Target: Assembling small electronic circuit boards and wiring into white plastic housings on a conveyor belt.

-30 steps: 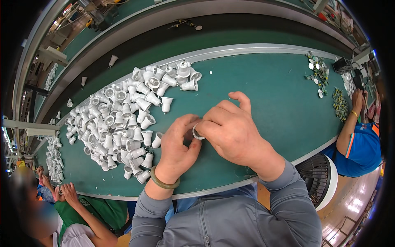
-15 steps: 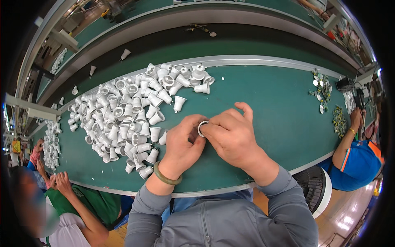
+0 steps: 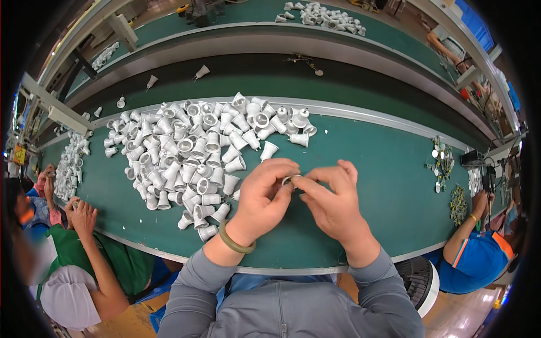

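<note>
My left hand (image 3: 262,197), with a green bangle on its wrist, is closed around a white lamp housing (image 3: 285,181). Only the housing's round rim shows; the fingers hide the rest. Thumb and forefinger of my right hand (image 3: 338,205) are pinched together at that open rim. Whatever they grip, if anything, is hidden. Both hands are raised over the green worktop (image 3: 389,174). Left of them spreads a big heap of white cup-shaped lamp housings (image 3: 186,146), many with two pins at the base.
At the far right lie bunches of small wired round boards (image 3: 442,163) and a yellow-green pile of parts (image 3: 457,205). Co-workers sit on my left (image 3: 84,253) and right (image 3: 476,248). A metal rail (image 3: 360,110) edges the worktop's far side. A black-and-white fan (image 3: 420,281) stands below the near edge.
The view has tilted, so the bench appears lower. My right fingers have drawn back from inside the housing's mouth to its rim. My left hand keeps its hold.
</note>
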`<state>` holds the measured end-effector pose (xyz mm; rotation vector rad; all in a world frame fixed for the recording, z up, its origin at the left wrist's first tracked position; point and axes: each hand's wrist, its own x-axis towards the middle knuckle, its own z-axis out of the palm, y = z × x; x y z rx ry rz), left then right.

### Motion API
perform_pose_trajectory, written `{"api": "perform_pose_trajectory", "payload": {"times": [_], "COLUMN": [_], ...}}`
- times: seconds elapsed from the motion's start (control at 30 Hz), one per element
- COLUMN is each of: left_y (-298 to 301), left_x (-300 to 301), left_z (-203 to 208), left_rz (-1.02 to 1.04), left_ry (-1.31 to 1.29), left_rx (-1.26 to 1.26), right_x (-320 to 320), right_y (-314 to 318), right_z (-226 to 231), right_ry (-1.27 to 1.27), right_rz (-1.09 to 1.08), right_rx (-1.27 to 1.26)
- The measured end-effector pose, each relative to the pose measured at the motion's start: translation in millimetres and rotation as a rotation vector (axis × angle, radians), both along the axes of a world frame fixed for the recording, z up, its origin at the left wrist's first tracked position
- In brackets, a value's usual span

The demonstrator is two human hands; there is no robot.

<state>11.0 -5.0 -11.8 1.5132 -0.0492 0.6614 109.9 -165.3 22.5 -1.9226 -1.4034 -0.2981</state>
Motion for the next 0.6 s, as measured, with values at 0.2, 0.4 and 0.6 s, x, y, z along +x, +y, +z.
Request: {"api": "perform_pose_trajectory", "payload": {"times": [0.2, 0.4, 0.6], "left_y": [-8, -11, -10], "left_x": [-2, 0, -4], "left_z": [16, 15, 10], "left_rz": [0.371, 0.423, 0.428], "left_ry": [-0.232, -0.291, -0.291], "left_rx": [0.663, 0.773, 0.776], "right_x": [3, 1, -1], "right_y": [-1, 4, 7], "right_z": [-6, -7, -9], "right_ry": [0.021, -0.005, -0.006], "right_rz": [0.04, 0.068, 0.095], "right_rx": [0.169, 0.177, 0.178]}}
